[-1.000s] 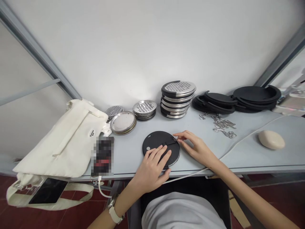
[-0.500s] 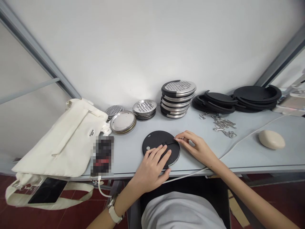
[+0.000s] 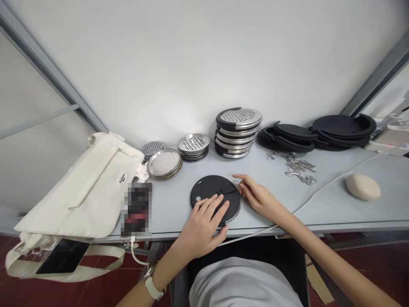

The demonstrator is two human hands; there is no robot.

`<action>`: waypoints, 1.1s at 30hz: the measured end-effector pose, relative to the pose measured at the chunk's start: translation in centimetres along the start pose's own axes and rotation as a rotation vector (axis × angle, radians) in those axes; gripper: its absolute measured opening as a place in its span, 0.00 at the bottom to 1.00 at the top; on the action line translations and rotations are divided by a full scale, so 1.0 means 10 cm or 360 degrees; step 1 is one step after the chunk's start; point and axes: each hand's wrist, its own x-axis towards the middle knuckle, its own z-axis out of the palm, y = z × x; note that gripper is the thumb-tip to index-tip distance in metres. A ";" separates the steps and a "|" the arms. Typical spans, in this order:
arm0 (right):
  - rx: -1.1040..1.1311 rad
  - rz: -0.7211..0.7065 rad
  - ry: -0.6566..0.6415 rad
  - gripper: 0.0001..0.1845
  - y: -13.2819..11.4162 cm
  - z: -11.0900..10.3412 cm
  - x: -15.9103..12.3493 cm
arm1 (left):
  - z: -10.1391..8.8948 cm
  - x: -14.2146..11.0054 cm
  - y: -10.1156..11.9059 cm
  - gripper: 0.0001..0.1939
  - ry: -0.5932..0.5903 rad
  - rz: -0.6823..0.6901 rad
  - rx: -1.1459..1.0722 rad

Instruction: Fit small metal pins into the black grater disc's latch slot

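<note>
A round black disc (image 3: 204,187) with a metal rim showing at its lower right lies on the table in front of me. My left hand (image 3: 206,221) rests flat across its lower part, fingers spread, thumb by the near edge. At the disc's upper right edge a thin metal wire clip (image 3: 235,183) sticks out beside a narrow slot. My right hand (image 3: 260,198) is at that clip; its index finger points out above while the other fingers curl against the wire. The inside of this grip is partly hidden.
Grater discs stand in a tall stack (image 3: 239,132) and a shorter one (image 3: 193,147), with plain metal discs (image 3: 164,164) beside them. Black holders (image 3: 343,132) and loose wire clips (image 3: 300,166) lie right. A white bag (image 3: 83,187), phone (image 3: 137,209), cable (image 3: 315,196) and cream mouse (image 3: 363,186) surround them.
My right index finger has lifted and straightened away from the wire clip, and the hand has shifted slightly. The wire loop now shows at the disc's edge. My left hand stays put.
</note>
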 end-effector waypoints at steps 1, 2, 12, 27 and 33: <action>0.0017 0.0024 0.0015 0.15 0.00 0.00 0.00 | 0.00 0.00 0.00 0.28 0.0002 0.0003 0.0004; 0.0027 0.0039 0.0028 0.12 -0.01 0.00 0.00 | -0.01 0.00 0.00 0.28 0.0003 0.0004 0.0007; 0.0003 -0.0003 0.0149 0.09 0.01 -0.03 0.00 | -0.01 0.00 0.00 0.28 0.0033 0.0003 0.0023; -0.0028 -0.0012 0.0002 0.14 -0.04 -0.02 0.00 | -0.01 0.00 0.00 0.28 0.0044 0.0014 0.0021; -0.0011 0.0014 -0.0063 0.14 -0.04 -0.02 -0.02 | 0.00 0.00 0.00 0.28 0.0039 0.0020 0.0006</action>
